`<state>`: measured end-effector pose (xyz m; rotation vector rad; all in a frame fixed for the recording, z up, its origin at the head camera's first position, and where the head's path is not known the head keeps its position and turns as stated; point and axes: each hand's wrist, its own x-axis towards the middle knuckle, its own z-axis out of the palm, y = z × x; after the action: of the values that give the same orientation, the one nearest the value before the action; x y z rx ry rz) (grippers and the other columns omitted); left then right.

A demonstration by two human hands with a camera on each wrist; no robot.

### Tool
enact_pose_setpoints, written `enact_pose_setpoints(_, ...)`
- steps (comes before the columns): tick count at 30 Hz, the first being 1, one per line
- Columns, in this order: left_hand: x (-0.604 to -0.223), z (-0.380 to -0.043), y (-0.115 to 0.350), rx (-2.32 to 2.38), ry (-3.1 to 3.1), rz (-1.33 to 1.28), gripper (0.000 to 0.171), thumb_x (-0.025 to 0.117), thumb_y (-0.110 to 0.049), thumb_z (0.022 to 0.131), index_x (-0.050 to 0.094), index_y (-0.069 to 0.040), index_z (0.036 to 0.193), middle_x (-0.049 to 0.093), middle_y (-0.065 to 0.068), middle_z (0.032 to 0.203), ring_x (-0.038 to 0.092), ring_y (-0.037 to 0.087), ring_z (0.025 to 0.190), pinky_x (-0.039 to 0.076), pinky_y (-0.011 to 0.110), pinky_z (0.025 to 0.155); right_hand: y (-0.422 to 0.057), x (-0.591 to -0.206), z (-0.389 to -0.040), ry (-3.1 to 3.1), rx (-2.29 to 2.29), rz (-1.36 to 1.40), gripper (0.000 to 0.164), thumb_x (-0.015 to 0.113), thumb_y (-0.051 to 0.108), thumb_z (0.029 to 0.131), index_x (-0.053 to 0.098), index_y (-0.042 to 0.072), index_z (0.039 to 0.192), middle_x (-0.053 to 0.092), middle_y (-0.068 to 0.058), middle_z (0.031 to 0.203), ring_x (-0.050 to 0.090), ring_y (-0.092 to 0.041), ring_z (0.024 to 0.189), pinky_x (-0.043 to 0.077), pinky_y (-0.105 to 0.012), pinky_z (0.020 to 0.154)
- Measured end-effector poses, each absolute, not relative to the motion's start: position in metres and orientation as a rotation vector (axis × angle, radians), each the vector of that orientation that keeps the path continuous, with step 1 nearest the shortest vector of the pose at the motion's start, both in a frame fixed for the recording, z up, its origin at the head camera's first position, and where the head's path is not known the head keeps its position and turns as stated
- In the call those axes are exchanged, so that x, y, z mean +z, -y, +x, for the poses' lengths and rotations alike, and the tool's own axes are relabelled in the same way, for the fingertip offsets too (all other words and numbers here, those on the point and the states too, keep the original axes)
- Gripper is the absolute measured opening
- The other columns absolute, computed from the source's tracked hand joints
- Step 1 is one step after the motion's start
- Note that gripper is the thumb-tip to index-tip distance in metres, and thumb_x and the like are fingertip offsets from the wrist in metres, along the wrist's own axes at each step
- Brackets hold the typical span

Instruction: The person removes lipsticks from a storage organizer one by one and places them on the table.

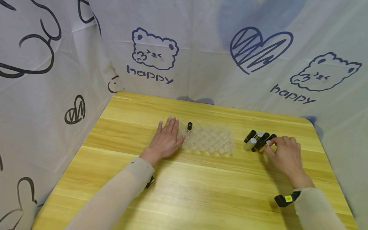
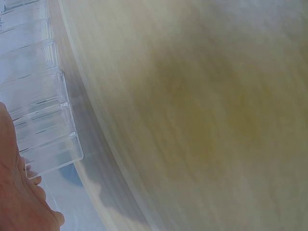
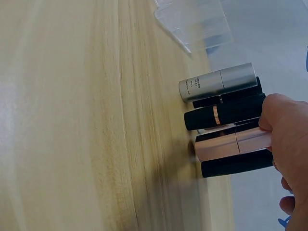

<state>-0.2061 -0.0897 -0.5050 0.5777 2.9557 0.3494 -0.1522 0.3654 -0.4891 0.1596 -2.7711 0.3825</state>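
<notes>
A clear organizer with diamond-shaped compartments sits on the table, one black lipstick tube upright near its left end. My left hand lies against that left end, fingers straight and thumb along the near side. In the left wrist view, part of the hand shows beside the clear wall. Right of the organizer my right hand pinches the top of a pink metallic lipstick tube between thumb and fingers. Around it stand several black tubes and a silver tube; some are partly hidden.
Everything stands on a wood-grain table. A pale cloth with printed drawings hangs along the table's back and left. A dark wrist strap with a small device is on the right wrist.
</notes>
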Motion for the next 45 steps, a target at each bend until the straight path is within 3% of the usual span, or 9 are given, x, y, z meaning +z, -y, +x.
enact_pose_setpoints(25,-0.503,-0.209,0.099,0.358,-2.972,0.595,0.079,0.021,-0.059,0.113,0.010,-0.005,0.170,0.009,0.016,0.178,-0.002,0.030,0.165,-0.002,0.058,0.132,-0.367,-0.496,-0.150,2.791,0.461,0.141,0.016,0.069,0.015,0.097,0.072,0.000,0.098,0.065,-0.027,0.099,0.050,-0.049,0.095,0.038,-0.063,0.078)
enact_pose_setpoints(37,-0.504,-0.217,0.122,0.411,-2.985,0.563,0.066,0.017,-0.048,0.116,0.021,-0.010,0.170,0.014,0.010,0.178,-0.002,0.028,0.165,-0.004,0.059,0.132,-0.366,-0.491,-0.149,2.829,0.459,0.106,0.026,0.065,0.021,0.098,0.071,-0.004,0.100,0.064,-0.028,0.101,0.049,-0.048,0.099,0.038,-0.062,0.083)
enact_pose_setpoints(45,-0.503,-0.217,0.115,0.385,-2.999,0.587,0.065,0.017,-0.047,0.116,0.021,-0.010,0.170,0.015,0.010,0.178,0.001,0.027,0.166,-0.002,0.059,0.132,-0.372,-0.482,-0.143,2.847,0.499,0.065,0.051,0.059,0.038,0.105,0.067,-0.010,0.120,0.061,-0.034,0.118,0.047,-0.052,0.110,0.034,-0.066,0.094)
